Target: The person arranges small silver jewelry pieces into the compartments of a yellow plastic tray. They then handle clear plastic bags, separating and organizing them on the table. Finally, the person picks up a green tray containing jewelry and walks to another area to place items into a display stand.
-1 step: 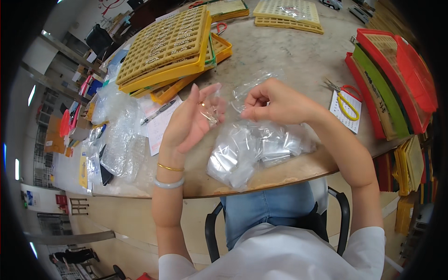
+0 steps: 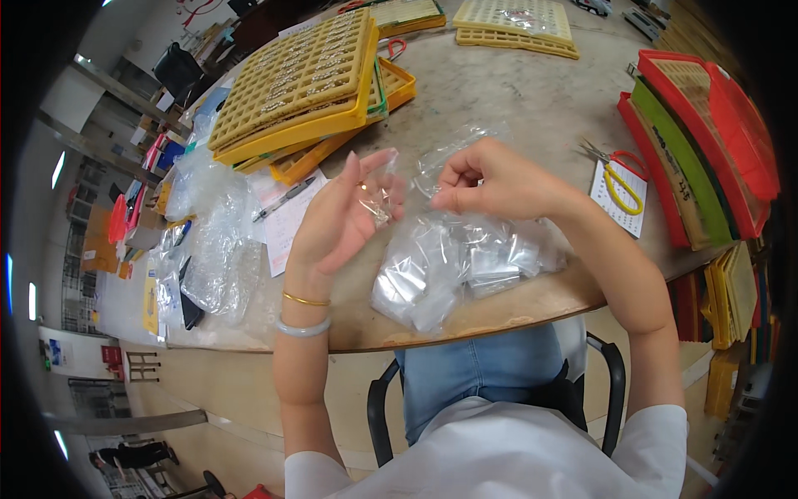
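My left hand [image 2: 337, 224] is raised palm up above the table, a small clear plastic bag [image 2: 379, 198] with a tiny part inside held against its fingers. My right hand [image 2: 492, 179] is close beside it, fingertips pinched on another thin clear bag [image 2: 449, 154] that rises behind the knuckles. Below both hands, a pile of clear bags [image 2: 465, 262] with small metallic pieces lies on the beige round table [image 2: 532, 91] near its front edge. A gold bangle and a pale bangle sit on my left wrist.
A stack of yellow grid trays [image 2: 303, 75] stands at the back left, with more yellow trays [image 2: 515, 23] farther back. Red and green trays [image 2: 706, 133] lean at the right. Scissors [image 2: 617, 173] lie on a white card. A pen [image 2: 283, 200] and heaped plastic bags [image 2: 218, 241] are at the left.
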The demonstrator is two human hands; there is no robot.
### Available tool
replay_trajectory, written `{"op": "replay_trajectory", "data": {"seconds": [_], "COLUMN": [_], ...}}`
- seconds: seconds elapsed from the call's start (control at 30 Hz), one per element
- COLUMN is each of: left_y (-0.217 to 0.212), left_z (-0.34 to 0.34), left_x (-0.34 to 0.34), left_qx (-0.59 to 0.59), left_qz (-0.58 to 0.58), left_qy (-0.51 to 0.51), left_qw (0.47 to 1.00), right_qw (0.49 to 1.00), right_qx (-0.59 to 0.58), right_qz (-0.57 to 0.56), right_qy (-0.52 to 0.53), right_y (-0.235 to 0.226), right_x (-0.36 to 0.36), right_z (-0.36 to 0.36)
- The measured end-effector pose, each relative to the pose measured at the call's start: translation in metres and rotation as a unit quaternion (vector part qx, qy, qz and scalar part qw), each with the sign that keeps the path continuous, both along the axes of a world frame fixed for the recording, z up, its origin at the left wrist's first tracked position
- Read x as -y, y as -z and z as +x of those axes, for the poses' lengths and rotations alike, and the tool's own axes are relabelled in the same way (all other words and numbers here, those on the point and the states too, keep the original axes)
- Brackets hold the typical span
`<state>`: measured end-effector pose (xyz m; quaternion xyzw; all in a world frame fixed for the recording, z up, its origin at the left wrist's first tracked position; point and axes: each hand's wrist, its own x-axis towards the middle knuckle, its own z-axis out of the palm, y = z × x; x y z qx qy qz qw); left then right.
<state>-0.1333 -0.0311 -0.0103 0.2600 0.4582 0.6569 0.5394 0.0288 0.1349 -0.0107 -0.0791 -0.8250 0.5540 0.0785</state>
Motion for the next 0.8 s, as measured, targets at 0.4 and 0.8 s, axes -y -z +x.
{"op": "replay_trajectory", "data": {"seconds": [0.4, 0.8], "left_y": [-0.003, -0.002], "left_z": [0.032, 0.023], "left_x": [0.004, 0.017], "left_qx": [-0.197, -0.11], "left_qz": [-0.091, -0.031], "left_qy": [0.041, 0.032], "left_qw": [0.975, 0.993], "right_qw": [0.997, 0.969], "right_qx": [-0.026, 0.001], "right_qz": [-0.059, -0.246], "right_qy": [-0.04, -0.015], "right_y": [-0.002, 0.0], "right_x": [0.032, 0.01], "right_z": [-0.001, -0.008]}}
